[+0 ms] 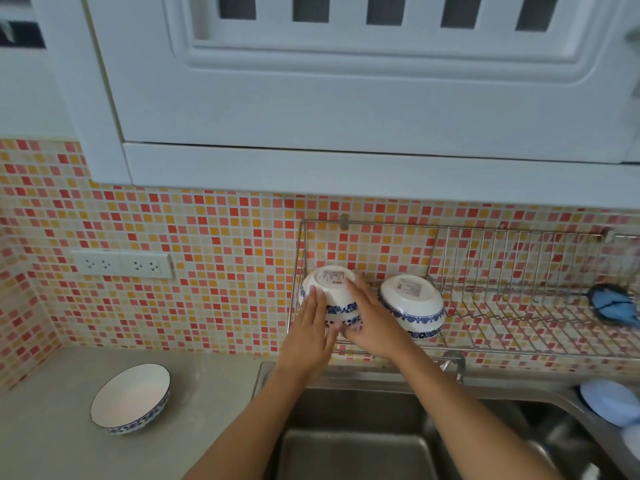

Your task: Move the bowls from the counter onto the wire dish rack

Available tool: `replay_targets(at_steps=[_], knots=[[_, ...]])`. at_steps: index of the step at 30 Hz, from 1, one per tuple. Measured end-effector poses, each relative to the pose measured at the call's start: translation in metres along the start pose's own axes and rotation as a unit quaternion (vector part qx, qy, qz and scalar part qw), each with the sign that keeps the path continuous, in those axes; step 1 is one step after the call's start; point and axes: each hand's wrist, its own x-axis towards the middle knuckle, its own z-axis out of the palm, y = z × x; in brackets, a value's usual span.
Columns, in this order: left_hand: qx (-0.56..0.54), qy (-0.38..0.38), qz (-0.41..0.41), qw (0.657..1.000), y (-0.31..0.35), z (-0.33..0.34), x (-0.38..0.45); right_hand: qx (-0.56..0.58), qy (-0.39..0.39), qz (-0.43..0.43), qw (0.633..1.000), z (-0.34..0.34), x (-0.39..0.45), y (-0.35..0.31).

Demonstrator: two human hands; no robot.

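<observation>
Both forearms reach away from the camera over the steel sink [349, 441], and both hands meet on one upturned bowl at the near left end of the wire dish rack [519, 306]. On the left hand [310, 327] the fingers [317, 299] lie flat and nearly straight against the left side of the held bowl [329, 292]; the right hand [372, 323] spreads across its right side, so the bowl is pressed between two open palms rather than clutched. It sits base up and tilted, foot ring and label facing up and toward the wall, blue-patterned rim down by the rack's wires; whether it already rests on them I cannot tell. Just right of it, close but apart, a second bowl [412, 306] leans upside down on the rack in the same way. One more bowl [131, 398] stands mouth up on the surface at the near left, well apart from the hands and down to their left, so the left hand looks the nearer one to fetch it. Nothing stands on the surface between. Room for it on the rack looks open only to the right of the second bowl, where a blue scrubber [613, 304] lies at the far right end. A pale blue lid [609, 401] sits by the sink's right edge.
</observation>
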Motion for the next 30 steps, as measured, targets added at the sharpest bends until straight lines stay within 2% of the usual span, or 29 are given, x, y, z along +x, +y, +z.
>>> replay_targets(at_steps=[5,8,11,13,16,22,30], knots=[[-0.032,-0.025,-0.027,0.999,-0.001,-0.001,0.037,0.01,0.028,0.049,0.998,-0.001,0.0,-0.002],[-0.009,-0.019,-0.039,0.999,-0.001,0.006,0.041,-0.018,0.095,0.063,0.993,0.002,-0.004,-0.003],[0.009,0.003,-0.046,0.999,-0.002,0.011,0.041,-0.086,0.175,0.109,0.975,0.004,-0.007,0.003],[0.009,0.007,-0.044,0.999,-0.002,0.013,0.042,-0.158,0.202,0.167,0.952,0.007,-0.009,0.01],[0.009,0.011,-0.043,0.999,-0.004,0.014,0.043,-0.169,0.16,0.243,0.942,0.008,-0.009,0.015],[0.002,0.013,-0.043,0.999,-0.004,0.014,0.044,-0.13,0.125,0.234,0.955,-0.003,-0.006,0.019],[0.015,0.008,-0.038,0.999,-0.001,0.013,0.039,-0.14,0.122,0.235,0.954,0.0,-0.007,0.02]])
